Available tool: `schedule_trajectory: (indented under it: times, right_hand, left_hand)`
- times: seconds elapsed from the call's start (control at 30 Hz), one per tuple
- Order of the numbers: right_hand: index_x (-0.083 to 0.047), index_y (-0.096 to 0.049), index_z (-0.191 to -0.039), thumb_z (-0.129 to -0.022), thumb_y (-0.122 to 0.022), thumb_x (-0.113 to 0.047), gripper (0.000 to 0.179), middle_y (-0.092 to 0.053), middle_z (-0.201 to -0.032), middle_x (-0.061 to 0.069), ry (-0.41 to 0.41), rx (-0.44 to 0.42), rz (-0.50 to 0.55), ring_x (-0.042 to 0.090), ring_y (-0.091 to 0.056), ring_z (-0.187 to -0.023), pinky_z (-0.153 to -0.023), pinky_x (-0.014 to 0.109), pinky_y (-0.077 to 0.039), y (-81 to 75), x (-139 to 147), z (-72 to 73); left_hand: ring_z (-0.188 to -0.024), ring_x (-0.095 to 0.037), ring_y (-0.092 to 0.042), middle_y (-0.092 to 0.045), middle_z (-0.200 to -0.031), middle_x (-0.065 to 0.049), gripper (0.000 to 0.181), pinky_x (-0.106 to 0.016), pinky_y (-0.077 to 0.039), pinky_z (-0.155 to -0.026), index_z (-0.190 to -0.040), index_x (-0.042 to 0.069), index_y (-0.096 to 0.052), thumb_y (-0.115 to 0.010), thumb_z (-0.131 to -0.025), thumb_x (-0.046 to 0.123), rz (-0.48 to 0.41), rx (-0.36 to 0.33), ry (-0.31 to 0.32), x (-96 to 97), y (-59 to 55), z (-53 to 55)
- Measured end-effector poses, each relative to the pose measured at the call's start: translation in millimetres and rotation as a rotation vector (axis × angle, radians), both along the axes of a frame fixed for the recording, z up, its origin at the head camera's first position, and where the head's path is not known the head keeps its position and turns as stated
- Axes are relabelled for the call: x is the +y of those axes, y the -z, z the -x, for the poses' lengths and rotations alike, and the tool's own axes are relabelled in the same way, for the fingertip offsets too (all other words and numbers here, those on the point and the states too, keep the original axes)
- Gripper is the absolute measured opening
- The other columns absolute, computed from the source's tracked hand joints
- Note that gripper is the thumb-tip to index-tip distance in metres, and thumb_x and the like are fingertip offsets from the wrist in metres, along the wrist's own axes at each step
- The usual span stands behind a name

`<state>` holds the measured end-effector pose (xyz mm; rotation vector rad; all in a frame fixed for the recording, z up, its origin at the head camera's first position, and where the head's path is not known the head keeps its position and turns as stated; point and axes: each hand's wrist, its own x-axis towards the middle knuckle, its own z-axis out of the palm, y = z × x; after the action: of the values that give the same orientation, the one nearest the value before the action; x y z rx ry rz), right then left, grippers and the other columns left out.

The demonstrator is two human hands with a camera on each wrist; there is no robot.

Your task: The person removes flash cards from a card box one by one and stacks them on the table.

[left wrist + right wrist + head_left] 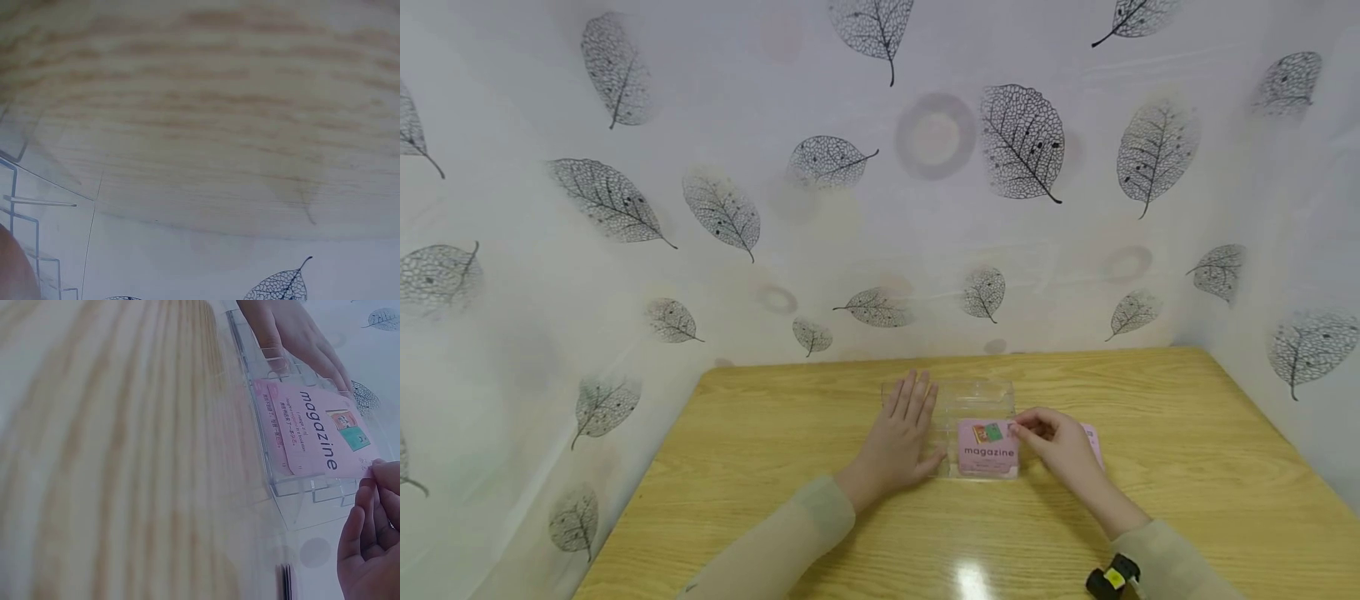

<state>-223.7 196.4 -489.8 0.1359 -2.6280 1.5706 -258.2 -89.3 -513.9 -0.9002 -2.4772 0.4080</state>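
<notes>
A clear stepped plastic holder stands on the table. My left hand rests over its left side with fingers straight. At the holder's right front, my right hand pinches a pink "magazine" flashcard by its upper right corner. In the right wrist view, thumb and fingertips grip that corner, and another pink card shows partly behind the flashcard, in the holder's front. The left wrist view catches only a bit of the left hand beside the holder's stepped edges.
More pink cards lie to the right, partly hidden by the right hand; their stacked edges show in the right wrist view. The wooden table meets a leaf-patterned cloth at the back and sides.
</notes>
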Motion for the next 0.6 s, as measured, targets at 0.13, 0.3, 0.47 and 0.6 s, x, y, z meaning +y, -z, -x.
schedule_trajectory:
  times: [0.13,0.3,0.47,0.6]
  right_hand:
    - [0.002,-0.076,-0.110,-0.100,-0.074,-0.014,0.019,-0.077,-0.098,0.013,0.001,-0.014,0.013,0.006,-0.061,-0.076,-0.060,0.019,-0.051,-0.9,0.7,-0.9]
    - [0.002,-0.075,-0.113,-0.101,-0.073,-0.017,0.022,-0.076,-0.097,0.012,0.001,-0.037,0.025,0.010,-0.061,-0.075,-0.047,0.020,-0.047,-3.4,1.8,-2.3]
    - [0.001,-0.074,-0.114,-0.102,-0.071,-0.017,0.022,-0.075,-0.094,0.010,-0.002,-0.037,0.018,0.009,-0.058,-0.070,-0.044,0.020,-0.045,-4.2,3.4,-1.5]
    - [0.001,-0.074,-0.113,-0.102,-0.071,-0.017,0.021,-0.075,-0.093,0.010,-0.006,-0.021,0.019,0.010,-0.058,-0.069,-0.045,0.020,-0.044,-4.2,3.9,-0.9]
  left_hand:
    - [-0.161,-0.044,-0.028,-0.023,-0.174,-0.027,0.103,-0.049,-0.026,-0.134,-0.167,-0.004,-0.018,-0.045,-0.101,0.070,-0.003,0.005,0.004,-0.2,0.6,-0.2]
    - [-0.161,-0.044,-0.029,-0.021,-0.175,-0.027,0.102,-0.048,-0.026,-0.134,-0.167,-0.003,-0.020,-0.045,-0.101,0.070,-0.004,0.005,0.003,0.4,-0.6,-0.7]
    - [-0.163,-0.044,-0.024,-0.021,-0.175,-0.027,0.101,-0.049,-0.027,-0.134,-0.167,-0.003,-0.021,-0.046,-0.101,0.069,-0.003,0.001,-0.001,0.9,0.4,-0.4]
    - [-0.163,-0.043,-0.022,-0.023,-0.174,-0.026,0.101,-0.049,-0.026,-0.134,-0.167,-0.003,-0.022,-0.047,-0.101,0.069,-0.009,-0.001,0.001,1.1,0.9,-0.1]
